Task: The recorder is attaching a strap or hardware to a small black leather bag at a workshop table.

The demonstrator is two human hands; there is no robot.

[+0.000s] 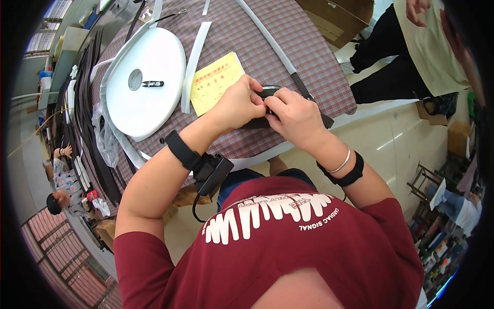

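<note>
My left hand (pixel 237 104) and my right hand (pixel 297 114) meet at the near edge of the checked tabletop, thumbs and fingers pinched close together. Between them is a black zipper (pixel 270 90), its pale teeth showing along a curved stretch behind the fingers. Its part right at the fingertips is mostly covered. A black strip (pixel 299 84) lies just beyond my right hand, in line with a long grey-white strip (pixel 265 35). Under my left wrist's far side rests a yellow paper pad (pixel 213 85) with red print.
A large white reel (pixel 146 105) lies left, with a small black pointed object (pixel 153 84) on it. Beside it are a white strip (pixel 195 67), a clear plastic bag (pixel 105 136) and long black strips (pixel 87 113). A cardboard box (pixel 334 20) and another person's legs (pixel 378 67) are at right.
</note>
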